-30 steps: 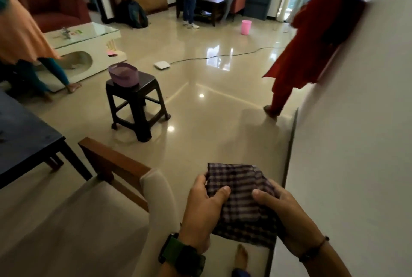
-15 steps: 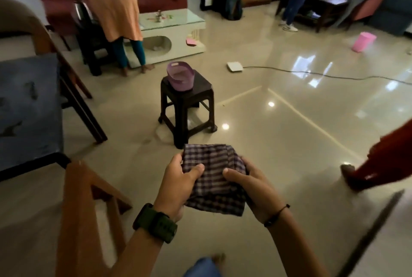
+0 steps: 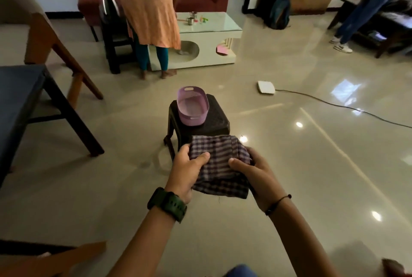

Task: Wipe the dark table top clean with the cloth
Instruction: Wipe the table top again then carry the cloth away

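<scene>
A folded purple checked cloth (image 3: 219,162) is held in front of me, above the floor. My left hand (image 3: 186,170) grips its left side with the thumb on top. My right hand (image 3: 252,174) grips the right side the same way. The dark table top (image 3: 15,94) is at the far left, well apart from the cloth, with only part of it in view.
A dark plastic stool (image 3: 209,120) with a purple basket (image 3: 192,105) on it stands just beyond the cloth. Wooden chairs (image 3: 55,51) flank the table. A person in orange (image 3: 149,7) stands by a white coffee table (image 3: 209,40). A cable (image 3: 334,105) crosses the floor.
My view has swung left, away from the wall, bringing the stool and the dark table into view. Both hands keep the same hold on the cloth.
</scene>
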Available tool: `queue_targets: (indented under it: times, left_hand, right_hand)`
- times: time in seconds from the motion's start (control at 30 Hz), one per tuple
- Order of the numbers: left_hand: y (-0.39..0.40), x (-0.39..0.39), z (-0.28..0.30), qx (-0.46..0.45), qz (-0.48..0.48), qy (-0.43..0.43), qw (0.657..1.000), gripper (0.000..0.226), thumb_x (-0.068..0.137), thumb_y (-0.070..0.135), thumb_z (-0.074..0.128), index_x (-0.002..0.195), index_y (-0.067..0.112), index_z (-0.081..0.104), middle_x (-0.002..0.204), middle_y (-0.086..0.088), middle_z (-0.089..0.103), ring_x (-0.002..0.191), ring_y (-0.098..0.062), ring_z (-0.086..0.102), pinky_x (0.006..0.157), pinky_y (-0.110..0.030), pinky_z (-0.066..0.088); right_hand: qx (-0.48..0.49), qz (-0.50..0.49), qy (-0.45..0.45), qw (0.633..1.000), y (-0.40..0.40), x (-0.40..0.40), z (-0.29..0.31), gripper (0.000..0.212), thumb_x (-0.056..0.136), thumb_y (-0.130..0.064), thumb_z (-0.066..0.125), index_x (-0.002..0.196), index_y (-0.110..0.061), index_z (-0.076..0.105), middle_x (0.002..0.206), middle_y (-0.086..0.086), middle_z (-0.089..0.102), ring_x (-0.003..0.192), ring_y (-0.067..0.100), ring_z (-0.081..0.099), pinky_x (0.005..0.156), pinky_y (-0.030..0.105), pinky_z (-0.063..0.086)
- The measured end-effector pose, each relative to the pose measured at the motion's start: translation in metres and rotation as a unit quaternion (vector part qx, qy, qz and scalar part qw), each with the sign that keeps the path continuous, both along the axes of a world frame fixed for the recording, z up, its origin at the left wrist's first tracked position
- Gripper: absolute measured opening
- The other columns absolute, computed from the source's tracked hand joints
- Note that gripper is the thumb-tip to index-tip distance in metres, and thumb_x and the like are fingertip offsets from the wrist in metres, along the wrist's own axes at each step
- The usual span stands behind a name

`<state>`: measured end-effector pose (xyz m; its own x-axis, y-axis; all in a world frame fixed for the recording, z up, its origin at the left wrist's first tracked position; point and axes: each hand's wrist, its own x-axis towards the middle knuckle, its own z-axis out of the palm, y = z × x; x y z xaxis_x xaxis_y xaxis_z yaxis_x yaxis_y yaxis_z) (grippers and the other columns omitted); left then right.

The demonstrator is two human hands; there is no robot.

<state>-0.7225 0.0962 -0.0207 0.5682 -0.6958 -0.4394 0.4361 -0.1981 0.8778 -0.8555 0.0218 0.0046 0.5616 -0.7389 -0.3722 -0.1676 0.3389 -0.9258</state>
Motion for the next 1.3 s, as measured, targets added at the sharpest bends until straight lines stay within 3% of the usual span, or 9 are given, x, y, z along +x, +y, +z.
queue_targets:
  times: [0.13, 0.27, 0.53, 0.7, 0.87, 1.0, 1.1, 1.17, 1.3]
  left_hand:
    - [-0.076, 0.055, -0.029, 0.029, 0.01, 0.039, 0.999, 0.056, 0.087, 0.012, 0.059, 0.138, 0.018, 0.035, 0.129, -0.007, 0.056, 0.112, -0.026, 0.058, 0.094, -0.046, 0.051]
    - [-0.152, 0.113, -0.06, 0.045, 0.022, 0.055, 0.997, 0.061, 0.088, 0.0, 0.055, 0.138, 0.024, 0.03, 0.117, -0.004, 0.057, 0.1, -0.019, 0.058, 0.075, -0.031, 0.052]
    - [-0.303, 0.26, -0.105, 0.211, -0.018, -0.181, 0.961, 0.052, 0.083, -0.007, 0.05, 0.13, 0.016, 0.044, 0.135, -0.011, 0.05, 0.118, -0.026, 0.052, 0.097, -0.036, 0.046]
    - [-0.356, 0.325, -0.141, 0.289, -0.143, -0.362, 0.875, 0.048, 0.083, -0.007, 0.044, 0.124, 0.018, 0.053, 0.129, -0.01, 0.058, 0.102, -0.031, 0.059, 0.079, -0.029, 0.047]
    - [-0.397, 0.356, -0.199, 0.29, -0.246, -0.404, 0.832, 0.055, 0.084, -0.011, 0.04, 0.132, 0.013, 0.047, 0.135, -0.013, 0.053, 0.12, -0.032, 0.05, 0.1, -0.034, 0.041]
    - [-0.408, 0.362, -0.243, 0.302, -0.259, -0.399, 0.826, 0.061, 0.08, -0.012, 0.041, 0.137, 0.01, 0.04, 0.138, -0.013, 0.05, 0.127, -0.031, 0.045, 0.108, -0.036, 0.035]
    - [-0.404, 0.352, -0.253, 0.329, -0.267, -0.392, 0.817, 0.068, 0.081, -0.009, 0.043, 0.144, 0.012, 0.026, 0.147, -0.011, 0.038, 0.136, -0.026, 0.034, 0.11, -0.033, 0.029]
    - [-0.4, 0.343, -0.253, 0.343, -0.27, -0.364, 0.823, 0.069, 0.083, -0.01, 0.041, 0.145, 0.012, 0.022, 0.15, -0.009, 0.032, 0.139, -0.024, 0.029, 0.11, -0.03, 0.027]
    - [-0.392, 0.339, -0.237, 0.332, -0.258, -0.347, 0.838, 0.065, 0.084, -0.012, 0.038, 0.144, 0.011, 0.026, 0.149, -0.009, 0.036, 0.129, -0.028, 0.043, 0.099, -0.032, 0.041]
  right_hand:
    - [-0.009, -0.007, 0.012, 1.0, -0.084, 0.063, -0.021, 0.032, 0.086, -0.001, 0.059, 0.113, -0.018, 0.057, 0.104, 0.004, 0.064, 0.096, 0.019, 0.062, 0.082, 0.032, 0.054]
    - [-0.009, -0.011, 0.018, 1.0, -0.17, 0.135, -0.064, 0.034, 0.086, -0.003, 0.06, 0.116, -0.016, 0.053, 0.104, 0.002, 0.062, 0.092, 0.013, 0.06, 0.076, 0.026, 0.053]
    - [0.154, -0.023, 0.086, 0.984, -0.291, 0.265, -0.138, 0.019, 0.082, -0.001, 0.063, 0.1, -0.006, 0.06, 0.102, 0.015, 0.066, 0.091, 0.026, 0.062, 0.08, 0.037, 0.052]
    - [0.27, -0.042, 0.162, 0.948, -0.33, 0.335, -0.185, 0.005, 0.084, -0.006, 0.061, 0.087, -0.006, 0.057, 0.078, 0.008, 0.056, 0.071, 0.02, 0.055, 0.063, 0.033, 0.045]
    - [0.256, -0.13, 0.217, 0.933, -0.354, 0.377, -0.25, 0.008, 0.079, 0.0, 0.066, 0.083, 0.002, 0.058, 0.075, 0.013, 0.057, 0.067, 0.022, 0.054, 0.054, 0.025, 0.049]
    - [0.217, -0.124, 0.28, 0.927, -0.364, 0.393, -0.292, 0.017, 0.076, -0.005, 0.07, 0.067, -0.006, 0.056, 0.076, 0.012, 0.06, 0.079, 0.024, 0.057, 0.079, 0.041, 0.053]
    - [0.166, -0.065, 0.357, 0.917, -0.36, 0.392, -0.298, 0.009, 0.081, -0.004, 0.061, 0.089, -0.003, 0.062, 0.091, 0.018, 0.061, 0.089, 0.026, 0.059, 0.078, 0.037, 0.047]
    - [0.17, -0.044, 0.368, 0.913, -0.355, 0.391, -0.298, 0.032, 0.085, 0.0, 0.051, 0.115, 0.007, 0.056, 0.112, 0.023, 0.06, 0.105, 0.034, 0.058, 0.084, 0.038, 0.046]
    - [0.186, -0.042, 0.352, 0.916, -0.351, 0.395, -0.282, 0.04, 0.086, 0.003, 0.044, 0.125, 0.011, 0.047, 0.115, 0.023, 0.058, 0.107, 0.034, 0.056, 0.084, 0.035, 0.045]
